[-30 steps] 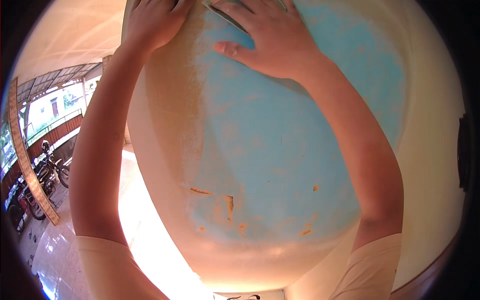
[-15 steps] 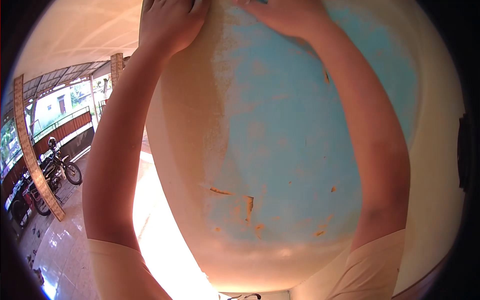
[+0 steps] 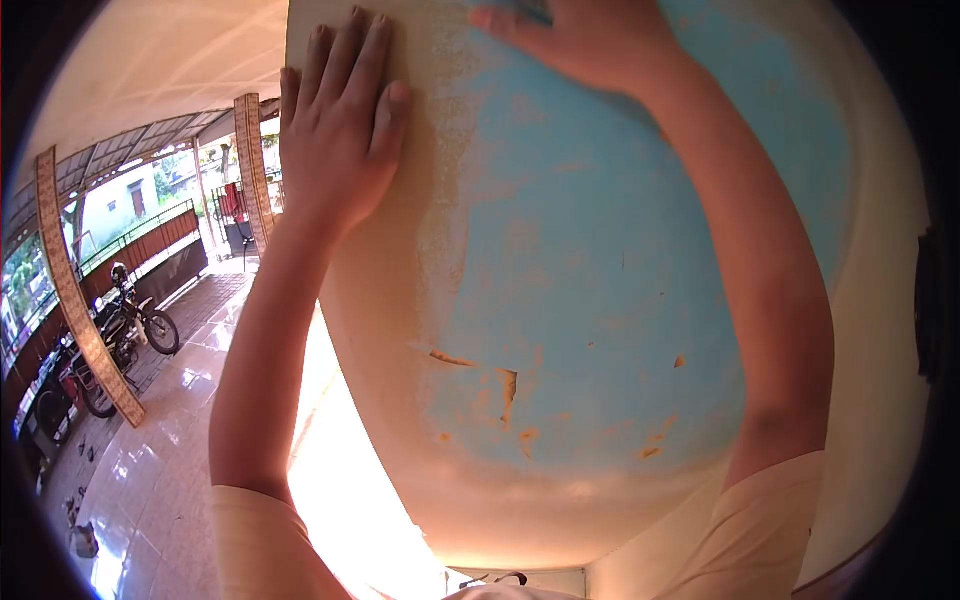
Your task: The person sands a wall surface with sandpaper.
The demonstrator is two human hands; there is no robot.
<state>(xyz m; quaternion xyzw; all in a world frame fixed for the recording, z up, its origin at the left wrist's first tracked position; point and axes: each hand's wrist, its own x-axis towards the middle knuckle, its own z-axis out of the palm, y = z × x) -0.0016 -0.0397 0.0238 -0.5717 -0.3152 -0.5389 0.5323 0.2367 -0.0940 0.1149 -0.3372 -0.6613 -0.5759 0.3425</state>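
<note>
A wall panel fills the middle, with a large light-blue painted patch (image 3: 560, 250) framed by tan, worn surface (image 3: 390, 260). My left hand (image 3: 340, 140) lies flat on the tan strip by the panel's left edge, fingers and thumb spread, holding nothing. Higher up, my right hand (image 3: 600, 45) is over the blue patch, its thumb stretched to the left and its other fingers cut off by the top of the view. A small dark shape shows beside that thumb; I cannot tell what it is. Low on the blue, the paint is chipped (image 3: 510, 390) in several places.
To the left lies a glossy tiled floor (image 3: 175, 460) with a patterned pillar (image 3: 85, 300). A parked motorcycle (image 3: 125, 325) stands behind the pillar, near a low fence (image 3: 150, 250). Bright light falls along the panel's left edge.
The view has tilted upward, so my left hand now shows whole. My right hand sits slightly lower and further right in view, still at the upper blue area.
</note>
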